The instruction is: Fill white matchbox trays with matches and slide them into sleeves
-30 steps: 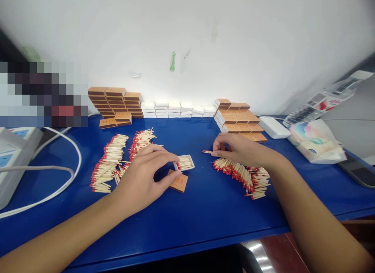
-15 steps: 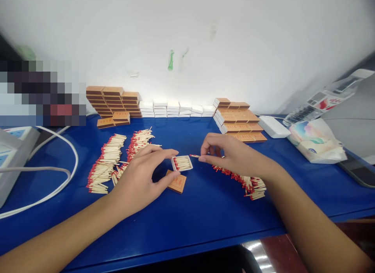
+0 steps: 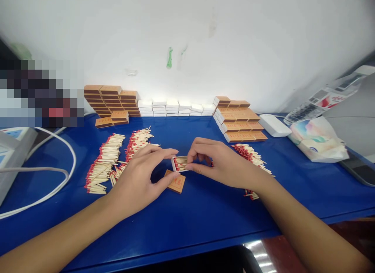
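Observation:
A white matchbox tray (image 3: 173,164) holds a layer of red-tipped matches (image 3: 181,162) in the middle of the blue table. My left hand (image 3: 139,173) steadies the tray at its left end, between thumb and index finger. Pinched fingertips of my right hand (image 3: 221,161) are at the tray's right end with a match, mostly hidden by the fingers. Just below the tray lies an orange matchbox sleeve (image 3: 178,184), partly under my left thumb. Loose matches (image 3: 253,157) lie behind and under my right hand and forearm.
Match piles (image 3: 102,163) spread at the left. Along the wall stand orange sleeves (image 3: 111,101), white trays (image 3: 172,108) and more orange sleeves (image 3: 238,116). At right are a white box (image 3: 274,125), a tissue pack (image 3: 318,140) and a plastic bottle (image 3: 325,97); white cables (image 3: 75,159) curve at left.
My right hand has moved left, bringing the match from beside the tray to over its right end. My left hand stays at the tray.

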Demonstrator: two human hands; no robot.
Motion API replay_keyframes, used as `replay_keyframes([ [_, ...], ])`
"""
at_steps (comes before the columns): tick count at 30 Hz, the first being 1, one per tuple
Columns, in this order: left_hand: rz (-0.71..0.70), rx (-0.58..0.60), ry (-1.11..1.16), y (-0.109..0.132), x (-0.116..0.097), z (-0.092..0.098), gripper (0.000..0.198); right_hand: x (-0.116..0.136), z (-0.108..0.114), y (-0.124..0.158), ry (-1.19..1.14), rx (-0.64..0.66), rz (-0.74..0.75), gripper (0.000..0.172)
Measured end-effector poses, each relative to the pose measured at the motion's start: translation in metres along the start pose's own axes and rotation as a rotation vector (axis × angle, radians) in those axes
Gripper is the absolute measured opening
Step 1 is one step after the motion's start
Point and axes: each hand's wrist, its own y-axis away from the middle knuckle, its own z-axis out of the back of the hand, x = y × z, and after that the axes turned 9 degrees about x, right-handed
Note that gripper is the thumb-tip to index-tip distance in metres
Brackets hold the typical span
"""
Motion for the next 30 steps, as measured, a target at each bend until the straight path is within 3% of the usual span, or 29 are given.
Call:
replay_keyframes([
  [7,0.004,-0.009,0.004,0.0,0.0,0.002,0.039,0.001,0.005,0.0,0.001,-0.073,0.018,0.015],
  [12,0.026,-0.059,0.013,-0.001,0.001,0.003,0.039,-0.027,0.03,0.011,0.189,-0.236,-0.081,0.021],
  [18,0.036,-0.073,-0.014,0.0,0.001,0.002,0.04,-0.054,0.053,0.019,0.242,-0.12,-0.285,0.028],
  [26,0.037,-0.065,-0.015,0.0,0.002,0.002,0.039,-0.038,0.064,0.032,0.141,0.115,-0.391,0.046],
  [30,0.029,-0.063,-0.024,0.0,0.001,0.003,0.037,-0.041,0.063,0.034,0.114,0.197,-0.363,0.046],
])
